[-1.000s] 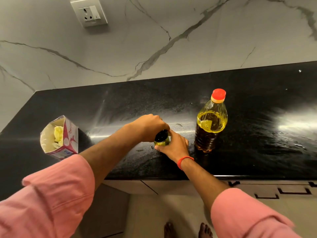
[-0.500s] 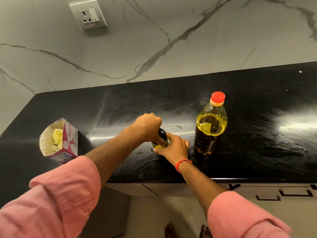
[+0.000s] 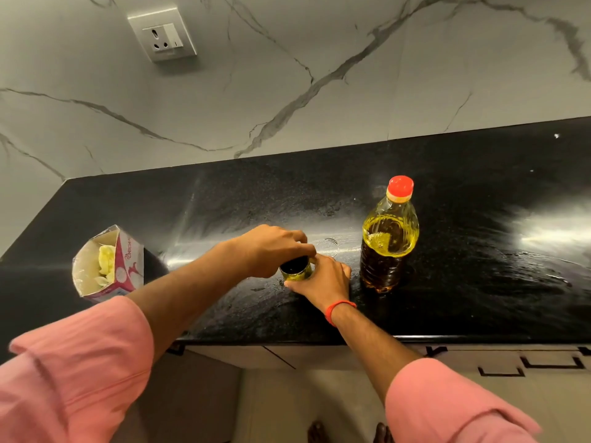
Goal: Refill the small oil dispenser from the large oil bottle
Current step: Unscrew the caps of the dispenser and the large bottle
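Observation:
The small oil dispenser [image 3: 295, 270], a little clear bottle with yellow-green oil and a black top, stands on the black counter [image 3: 479, 282]. My right hand [image 3: 323, 281] wraps its body from the right. Over it, my left hand [image 3: 275, 249] pinches the black cap with its fingertips. The large oil bottle [image 3: 388, 238] stands upright just right of my hands, its red cap on, about two thirds full of yellow oil. Most of the dispenser is hidden by my fingers.
An open pink and white carton [image 3: 107, 265] with pale pieces inside stands at the left of the counter. A wall socket [image 3: 162, 34] is on the marble backsplash. The counter's front edge runs below my wrists, with drawers [image 3: 499, 362] under it.
My left hand has turned a little on the dispenser's black cap, fingers shifting right. The right hand stays on the dispenser's body. The large bottle has not moved.

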`<state>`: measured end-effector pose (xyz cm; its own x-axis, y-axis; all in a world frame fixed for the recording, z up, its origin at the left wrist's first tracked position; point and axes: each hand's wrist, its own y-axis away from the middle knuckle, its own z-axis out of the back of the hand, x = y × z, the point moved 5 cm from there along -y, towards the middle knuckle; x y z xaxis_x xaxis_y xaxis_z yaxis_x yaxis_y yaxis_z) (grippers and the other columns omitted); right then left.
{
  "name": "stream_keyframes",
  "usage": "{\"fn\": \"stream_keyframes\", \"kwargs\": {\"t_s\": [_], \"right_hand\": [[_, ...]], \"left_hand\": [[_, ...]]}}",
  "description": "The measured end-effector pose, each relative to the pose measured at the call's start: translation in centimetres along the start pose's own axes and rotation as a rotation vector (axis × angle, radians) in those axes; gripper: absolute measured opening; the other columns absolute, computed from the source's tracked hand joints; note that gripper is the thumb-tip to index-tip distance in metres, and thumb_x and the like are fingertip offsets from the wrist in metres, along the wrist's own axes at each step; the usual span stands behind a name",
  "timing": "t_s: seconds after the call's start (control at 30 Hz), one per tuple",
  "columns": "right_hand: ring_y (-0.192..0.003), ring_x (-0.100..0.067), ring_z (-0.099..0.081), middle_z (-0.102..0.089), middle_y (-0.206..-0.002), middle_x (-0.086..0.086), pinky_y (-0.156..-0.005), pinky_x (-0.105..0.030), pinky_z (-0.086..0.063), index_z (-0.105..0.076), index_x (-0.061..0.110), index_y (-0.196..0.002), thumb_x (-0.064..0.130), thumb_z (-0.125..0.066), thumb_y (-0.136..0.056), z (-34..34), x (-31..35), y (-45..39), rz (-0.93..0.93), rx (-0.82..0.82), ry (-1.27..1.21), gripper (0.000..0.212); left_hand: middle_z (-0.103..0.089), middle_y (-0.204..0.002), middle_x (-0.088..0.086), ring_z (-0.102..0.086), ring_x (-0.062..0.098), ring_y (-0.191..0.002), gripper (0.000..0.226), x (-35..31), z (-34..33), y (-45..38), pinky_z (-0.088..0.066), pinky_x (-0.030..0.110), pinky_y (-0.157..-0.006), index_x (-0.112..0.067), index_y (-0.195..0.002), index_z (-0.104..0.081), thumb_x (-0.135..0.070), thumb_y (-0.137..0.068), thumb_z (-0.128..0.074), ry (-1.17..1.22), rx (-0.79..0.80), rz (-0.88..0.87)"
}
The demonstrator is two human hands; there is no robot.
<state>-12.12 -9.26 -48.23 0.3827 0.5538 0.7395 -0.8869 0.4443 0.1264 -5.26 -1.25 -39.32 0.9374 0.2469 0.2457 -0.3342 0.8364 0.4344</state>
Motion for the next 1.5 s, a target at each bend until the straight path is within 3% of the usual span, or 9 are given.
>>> {"fn": "stream_keyframes", "kwargs": {"t_s": [0.13, 0.23, 0.37, 0.5, 0.6, 0.73, 0.9, 1.13, 1.5], "right_hand": [[-0.106, -0.015, -0.063, -0.074, -0.098, 0.010, -0.098, -0.039, -0.033, -0.068, 0.030, -0.097, 0.052, -0.083, -0.065, -0.3, 0.0, -0.2, 0.011, 0.007, -0.001, 0.042], [-0.102, -0.013, -0.064, -0.073, -0.092, 0.013, -0.092, -0.038, -0.032, -0.068, 0.030, -0.093, 0.052, -0.082, -0.063, -0.5, -0.1, -0.2, 0.019, 0.007, -0.002, 0.039], [-0.102, -0.013, -0.063, -0.074, -0.092, 0.014, -0.090, -0.036, -0.030, -0.069, 0.034, -0.098, 0.053, -0.081, -0.063, -0.4, 0.0, -0.2, 0.029, 0.004, -0.011, 0.041], [-0.104, -0.014, -0.062, -0.073, -0.093, 0.013, -0.094, -0.036, -0.030, -0.070, 0.036, -0.104, 0.053, -0.082, -0.065, -0.4, 0.0, -0.2, 0.036, 0.002, 0.006, 0.044], [-0.105, -0.013, -0.062, -0.073, -0.092, 0.013, -0.094, -0.036, -0.030, -0.070, 0.036, -0.102, 0.053, -0.082, -0.065, -0.3, 0.0, -0.2, 0.033, -0.008, 0.004, 0.043], [-0.107, -0.014, -0.062, -0.074, -0.098, 0.012, -0.097, -0.037, -0.031, -0.070, 0.035, -0.106, 0.051, -0.084, -0.067, -0.3, 0.1, -0.1, 0.035, -0.007, -0.004, 0.045], [-0.107, -0.014, -0.061, -0.074, -0.098, 0.013, -0.096, -0.038, -0.030, -0.069, 0.037, -0.110, 0.053, -0.084, -0.066, -0.4, 0.0, -0.2, 0.041, 0.004, -0.022, 0.050], [-0.110, -0.015, -0.058, -0.073, -0.102, 0.012, -0.092, -0.034, -0.026, -0.069, 0.037, -0.114, 0.054, -0.086, -0.065, -0.3, 0.1, -0.2, 0.042, -0.008, -0.011, 0.054], [-0.105, -0.015, -0.060, -0.072, -0.096, 0.014, -0.088, -0.034, -0.025, -0.070, 0.041, -0.110, 0.051, -0.086, -0.063, -0.5, 0.1, 0.0, 0.035, -0.021, -0.033, 0.051]], "left_hand": [[-0.064, -0.127, 0.004, -0.068, 0.028, -0.104, 0.057, 0.2, 0.2, -0.4, -0.060, 0.040, -0.079, -0.029, -0.144, -0.049, -0.017, -0.092, -0.069, 0.022, -0.028, 0.048], [-0.070, -0.107, 0.001, -0.069, 0.025, -0.092, 0.048, 0.8, 0.7, -0.8, -0.059, 0.037, -0.073, -0.028, -0.130, -0.060, -0.034, -0.085, -0.077, 0.087, 0.025, 0.143], [-0.060, -0.081, 0.000, -0.062, 0.022, -0.073, 0.048, 1.0, 1.1, -1.3, -0.051, 0.032, -0.060, -0.017, -0.104, -0.067, -0.058, -0.080, -0.076, 0.153, 0.068, 0.359], [-0.053, -0.066, -0.002, -0.056, 0.018, -0.062, 0.056, 1.4, 0.8, -1.2, -0.046, 0.030, -0.054, -0.016, -0.081, -0.059, -0.070, -0.078, -0.071, 0.251, 0.029, 0.527], [-0.055, -0.064, -0.003, -0.056, 0.015, -0.059, 0.056, 1.8, 1.2, -0.7, -0.044, 0.029, -0.051, -0.018, -0.075, -0.056, -0.072, -0.078, -0.069, 0.279, -0.010, 0.570], [-0.066, -0.065, -0.003, -0.068, 0.013, -0.064, 0.058, 2.5, 1.8, 0.0, -0.060, 0.030, -0.063, -0.016, -0.086, -0.068, -0.073, -0.078, -0.069, 0.332, -0.035, 0.582], [-0.073, -0.067, -0.004, -0.070, 0.007, -0.058, 0.052, 4.3, 2.0, 1.6, -0.062, 0.029, -0.062, -0.020, -0.089, -0.069, -0.071, -0.076, -0.073, 0.469, -0.085, 0.620], [-0.076, -0.079, 0.004, -0.075, 0.012, -0.060, 0.045, 6.0, 0.2, 4.9, -0.064, 0.030, -0.060, -0.015, -0.098, -0.068, -0.054, -0.080, -0.080, 0.905, -0.126, 0.678], [-0.079, -0.090, 0.011, -0.079, 0.020, -0.075, 0.035, 3.7, -4.6, 7.4, -0.060, 0.027, -0.061, -0.016, -0.108, -0.070, -0.042, -0.085, -0.079, 1.587, -0.329, 0.717]]}}
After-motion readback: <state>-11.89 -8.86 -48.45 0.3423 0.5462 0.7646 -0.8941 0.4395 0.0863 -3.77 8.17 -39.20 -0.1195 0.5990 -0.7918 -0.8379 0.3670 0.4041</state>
